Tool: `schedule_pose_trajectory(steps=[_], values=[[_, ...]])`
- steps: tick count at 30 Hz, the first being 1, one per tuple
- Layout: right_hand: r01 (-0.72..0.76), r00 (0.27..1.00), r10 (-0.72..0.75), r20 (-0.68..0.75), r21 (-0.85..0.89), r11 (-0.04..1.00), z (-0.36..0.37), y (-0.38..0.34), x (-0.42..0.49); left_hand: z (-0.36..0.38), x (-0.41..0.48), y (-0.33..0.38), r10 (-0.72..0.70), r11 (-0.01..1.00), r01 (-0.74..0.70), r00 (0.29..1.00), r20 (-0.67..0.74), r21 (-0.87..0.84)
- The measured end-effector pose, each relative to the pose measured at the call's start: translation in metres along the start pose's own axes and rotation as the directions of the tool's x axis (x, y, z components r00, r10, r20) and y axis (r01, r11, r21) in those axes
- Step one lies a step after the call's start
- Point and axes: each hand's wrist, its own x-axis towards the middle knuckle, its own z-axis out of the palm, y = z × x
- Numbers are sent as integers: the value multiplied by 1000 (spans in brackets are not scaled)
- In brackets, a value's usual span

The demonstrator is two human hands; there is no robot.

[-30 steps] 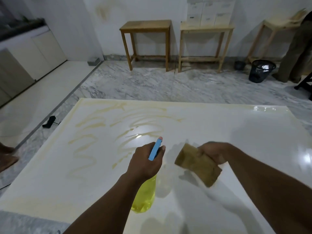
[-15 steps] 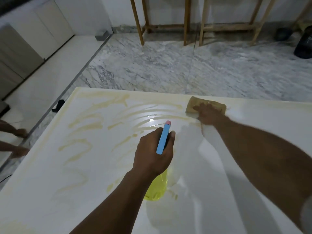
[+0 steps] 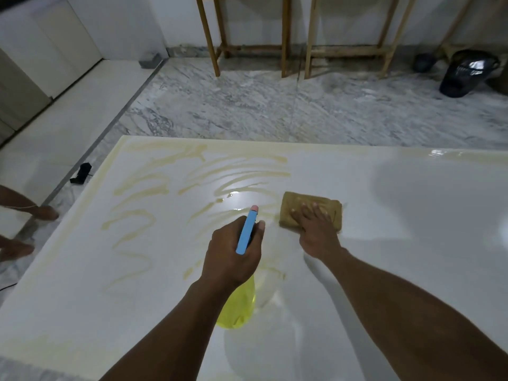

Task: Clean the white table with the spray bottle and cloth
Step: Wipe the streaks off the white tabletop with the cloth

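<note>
The white table (image 3: 412, 270) fills the lower view, with yellowish streaks (image 3: 154, 188) smeared across its left and middle. My left hand (image 3: 233, 257) grips a spray bottle (image 3: 237, 306) with a yellow body and a blue head, held above the table's middle. A folded tan cloth (image 3: 310, 204) lies flat on the table just right of the bottle's nozzle. My right hand (image 3: 316, 229) presses on the cloth with straight, spread fingers.
Two wooden tables (image 3: 247, 37) stand on the marble floor beyond the far edge. A black bin (image 3: 464, 75) sits at the far right. Another person's feet (image 3: 24, 229) are at the left edge, near a small black object (image 3: 81, 173) on the floor.
My right hand brought the cloth down onto the table near the far edge, then drew it back toward me to beside the bottle. The left hand keeps holding the bottle.
</note>
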Motion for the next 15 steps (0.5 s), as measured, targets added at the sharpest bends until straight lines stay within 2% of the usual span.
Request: schedule_pose_trajectory(steps=[4, 11, 15], values=[[-25, 997, 25, 68, 5, 1000, 33, -41, -95, -27, -65, -13, 51, 999, -51, 999, 10, -12], [20, 999, -16, -39, 114, 993, 87, -111, -242, -75, -173, -52, 15, 1000, -14, 999, 39, -18], [22, 999, -30, 42, 174, 985, 97, -129, -284, -96, -197, -60, 2, 1000, -1, 999, 47, -21]])
